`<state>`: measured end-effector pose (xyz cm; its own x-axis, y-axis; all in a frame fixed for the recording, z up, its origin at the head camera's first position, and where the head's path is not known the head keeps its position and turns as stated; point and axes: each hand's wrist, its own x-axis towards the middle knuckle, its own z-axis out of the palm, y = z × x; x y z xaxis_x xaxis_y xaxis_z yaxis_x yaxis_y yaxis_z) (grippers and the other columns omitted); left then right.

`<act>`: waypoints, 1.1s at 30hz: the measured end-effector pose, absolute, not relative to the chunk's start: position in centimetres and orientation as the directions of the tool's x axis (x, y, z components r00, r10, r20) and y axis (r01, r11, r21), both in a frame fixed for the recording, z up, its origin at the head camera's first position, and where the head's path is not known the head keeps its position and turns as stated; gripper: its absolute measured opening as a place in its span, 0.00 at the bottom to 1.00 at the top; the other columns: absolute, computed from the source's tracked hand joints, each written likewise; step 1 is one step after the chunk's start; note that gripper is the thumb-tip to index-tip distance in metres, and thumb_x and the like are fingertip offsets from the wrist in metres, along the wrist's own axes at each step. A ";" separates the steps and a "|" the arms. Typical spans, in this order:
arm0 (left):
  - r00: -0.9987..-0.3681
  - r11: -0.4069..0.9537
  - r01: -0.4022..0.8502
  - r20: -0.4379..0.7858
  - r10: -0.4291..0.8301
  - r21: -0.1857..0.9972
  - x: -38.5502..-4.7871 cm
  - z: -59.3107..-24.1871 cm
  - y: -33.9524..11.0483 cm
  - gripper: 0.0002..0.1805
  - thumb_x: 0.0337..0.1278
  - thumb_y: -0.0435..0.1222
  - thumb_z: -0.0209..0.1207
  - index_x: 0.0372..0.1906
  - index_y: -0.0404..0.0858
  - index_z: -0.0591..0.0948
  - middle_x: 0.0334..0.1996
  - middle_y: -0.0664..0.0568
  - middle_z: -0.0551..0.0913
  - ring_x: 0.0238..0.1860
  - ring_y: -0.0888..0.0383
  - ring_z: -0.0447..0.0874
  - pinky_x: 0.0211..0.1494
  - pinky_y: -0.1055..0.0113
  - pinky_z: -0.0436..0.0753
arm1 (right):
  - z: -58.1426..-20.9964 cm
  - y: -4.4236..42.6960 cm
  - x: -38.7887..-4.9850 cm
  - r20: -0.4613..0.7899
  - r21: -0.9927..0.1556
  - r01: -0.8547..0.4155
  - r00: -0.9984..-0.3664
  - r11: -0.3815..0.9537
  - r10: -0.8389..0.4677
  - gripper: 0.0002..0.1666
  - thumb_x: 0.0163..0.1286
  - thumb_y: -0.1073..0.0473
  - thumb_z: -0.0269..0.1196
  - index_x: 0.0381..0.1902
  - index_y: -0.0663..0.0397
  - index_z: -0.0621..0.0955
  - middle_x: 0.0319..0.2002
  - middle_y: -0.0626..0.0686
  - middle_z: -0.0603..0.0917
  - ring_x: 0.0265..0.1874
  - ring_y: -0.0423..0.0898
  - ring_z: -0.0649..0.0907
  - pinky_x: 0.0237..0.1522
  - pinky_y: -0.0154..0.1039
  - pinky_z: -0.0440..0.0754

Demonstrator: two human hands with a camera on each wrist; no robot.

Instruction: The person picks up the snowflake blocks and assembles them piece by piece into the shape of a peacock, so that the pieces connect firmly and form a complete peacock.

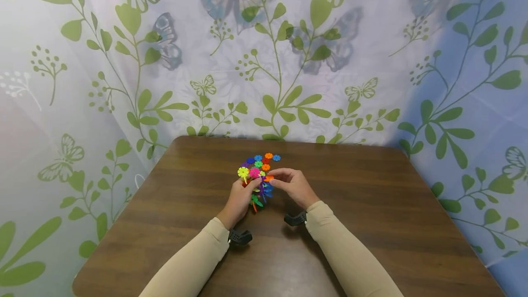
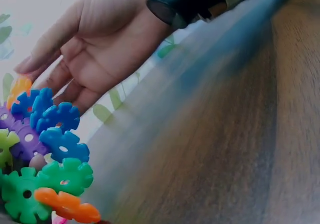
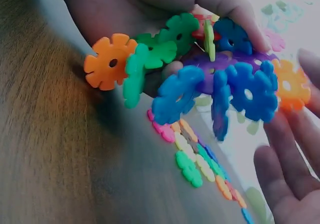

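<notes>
My left hand (image 1: 237,200) grips a cluster of interlocked flower-shaped plastic discs, its thumb over the purple discs (image 3: 207,73) in the right wrist view. Blue discs (image 2: 64,145), green discs (image 2: 65,176) and an orange one (image 2: 67,205) stick out at angles. On the cluster's right side, my right hand (image 1: 296,188) pinches an orange disc (image 1: 269,178) between thumb and fingertips. That disc (image 3: 291,84) meets the cluster beside a blue disc (image 3: 254,91); whether it is slotted in, I cannot tell. The left palm hides part of the cluster.
Behind the hands, several loose discs lie on the brown wooden table (image 1: 350,187), among them an orange one (image 1: 269,155) and a blue one (image 1: 277,157). A patterned curtain (image 1: 231,58) hangs at the table's back edge. Each wrist wears a black camera.
</notes>
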<state>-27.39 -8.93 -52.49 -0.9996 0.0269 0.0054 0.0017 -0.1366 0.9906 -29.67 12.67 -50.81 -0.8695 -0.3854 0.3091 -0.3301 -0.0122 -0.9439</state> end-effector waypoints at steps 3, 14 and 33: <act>-0.999 -0.262 -0.027 -0.033 -0.019 0.965 -27.9 -52.4 -9.1 0.25 0.71 0.46 0.69 0.57 0.30 0.79 0.50 0.43 0.83 0.47 0.51 0.83 0.52 0.64 0.86 | -51.0 12.9 -30.1 0.303 -0.946 -0.325 -0.891 0.008 -0.338 0.20 0.77 0.59 0.68 0.61 0.63 0.85 0.57 0.60 0.86 0.56 0.63 0.84 0.58 0.44 0.83; -0.997 -0.476 -0.066 -0.082 -0.014 0.877 -28.5 -51.6 -9.9 0.19 0.75 0.41 0.65 0.56 0.31 0.76 0.51 0.40 0.83 0.43 0.53 0.84 0.46 0.62 0.87 | -51.4 13.7 -31.8 0.238 -0.939 -0.278 -0.950 0.202 -0.201 0.20 0.76 0.57 0.69 0.61 0.61 0.85 0.58 0.64 0.84 0.55 0.54 0.83 0.60 0.50 0.80; -0.992 -0.456 -0.128 -0.116 0.055 0.881 -28.1 -52.2 -9.6 0.26 0.75 0.44 0.65 0.64 0.31 0.73 0.56 0.42 0.82 0.53 0.51 0.83 0.58 0.60 0.84 | -53.4 12.8 -41.5 0.070 -0.478 -0.380 -0.915 0.792 -0.397 0.37 0.84 0.56 0.57 0.84 0.55 0.60 0.83 0.61 0.52 0.70 0.75 0.61 0.66 0.73 0.59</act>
<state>-28.13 -9.61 -52.21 -0.9918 0.0545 -0.1157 -0.1278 -0.4564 0.8806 -41.53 12.83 -53.45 -0.9153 -0.3968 0.0695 -0.3797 0.7923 -0.4776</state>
